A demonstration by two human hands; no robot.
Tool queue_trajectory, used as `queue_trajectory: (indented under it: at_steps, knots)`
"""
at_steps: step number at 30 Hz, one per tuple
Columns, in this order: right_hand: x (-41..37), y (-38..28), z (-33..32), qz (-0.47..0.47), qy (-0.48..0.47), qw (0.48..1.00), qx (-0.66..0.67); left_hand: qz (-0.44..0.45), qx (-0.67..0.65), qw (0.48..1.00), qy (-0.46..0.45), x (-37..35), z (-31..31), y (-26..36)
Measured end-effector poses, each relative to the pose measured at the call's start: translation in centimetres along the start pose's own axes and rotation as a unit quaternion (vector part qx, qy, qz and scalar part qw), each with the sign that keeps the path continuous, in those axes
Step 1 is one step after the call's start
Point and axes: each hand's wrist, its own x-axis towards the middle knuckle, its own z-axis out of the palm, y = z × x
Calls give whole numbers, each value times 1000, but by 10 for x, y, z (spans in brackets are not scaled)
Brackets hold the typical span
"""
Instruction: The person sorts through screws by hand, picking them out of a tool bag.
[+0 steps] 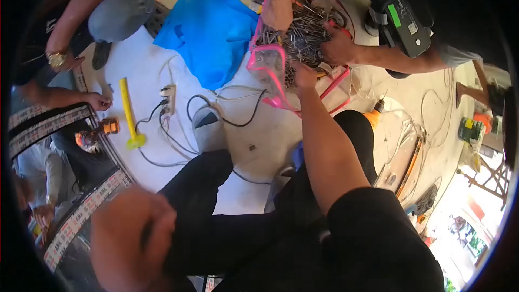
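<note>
Pink-trimmed plastic bag [270,70] lies ahead, heaped with metal fasteners [303,43]; right hand [306,77] dips in, grip unclear. A light touch should suit that tangle! Blurred left hand [132,238] looks curled, contents unseen.

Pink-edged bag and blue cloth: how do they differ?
The pink-edged bag has see-through plastic; the blue cloth is opaque. The pink-edged bag is open, holding a heap of metal pieces; the blue cloth lies rumpled. The wearer's right hand reaches into the pink-edged bag; no hand is on the blue cloth. Both are on the floor, side by side.
</note>
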Motion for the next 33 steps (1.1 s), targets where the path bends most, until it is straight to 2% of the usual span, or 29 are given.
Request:
queue_trajectory:
  at_steps: [1, 2, 4, 6, 8, 9, 10, 11, 12, 14, 15, 17, 19, 21, 23, 25, 27, 29, 31, 33]
  knots:
    - [-10, -3, 2, 26, 5, 999, 44, 12, -19, 999, 32, 10, 1, -1]
    - [-20, -9, 8, 49, 7, 995, 89, -18, -81, 995, 54, 19, 3, 1]
    - [-59, -54, 30, 37, -30, 988, 149, -92, -285, 951, 77, 19, -9, 12]
    - [-98, -87, 47, 41, -69, 974, 211, -15, -384, 921, 59, 38, -14, 6]
    - [-135, -125, 62, -54, -136, 970, 193, -25, -507, 860, 50, 57, -15, 8]
    - [-153, -142, 69, -64, -155, 964, 206, -13, -533, 845, 43, 66, -14, 7]
    - [-170, -158, 71, -92, -214, 949, 211, -1, -561, 827, 30, 73, -14, 6]
    - [-187, -172, 67, -119, -265, 933, 212, 7, -554, 832, 37, 76, -16, 7]
    - [-206, -189, 60, -125, -266, 930, 219, 12, -568, 822, 39, 79, -16, 9]
    - [-239, -227, 44, -268, -325, 895, 150, 16, -569, 821, 50, 85, -16, 20]
    - [-248, -243, 39, -274, -318, 894, 159, 22, -560, 827, 45, 88, -14, 25]
    - [-260, -263, 28, -433, -276, 857, 47, 29, -558, 829, 29, 95, -8, 30]
    - [-259, -265, 20, -448, -264, 853, 40, 39, -550, 835, 9, 99, -1, 29]
    - [-253, -265, 14, -460, -260, 849, 21, 60, -546, 835, 29, 103, 6, 25]
    - [-246, -258, 7, -496, -248, 831, -34, 64, -534, 843, 17, 106, 12, 24]
    - [-244, -251, 0, -458, -243, 855, -15, 61, -520, 852, 12, 100, 21, 25]
    - [-243, -244, 4, -432, -233, 871, 19, 55, -507, 859, 49, 100, 27, 33]
    - [-242, -235, 6, -346, -229, 902, 115, 54, -511, 856, 59, 102, 35, 35]
    - [-252, -236, 9, -344, -203, 909, 120, 71, -605, 787, 99, 110, 52, 36]
    - [-255, -238, 9, -340, -176, 915, 125, 82, -629, 769, 84, 113, 61, 42]
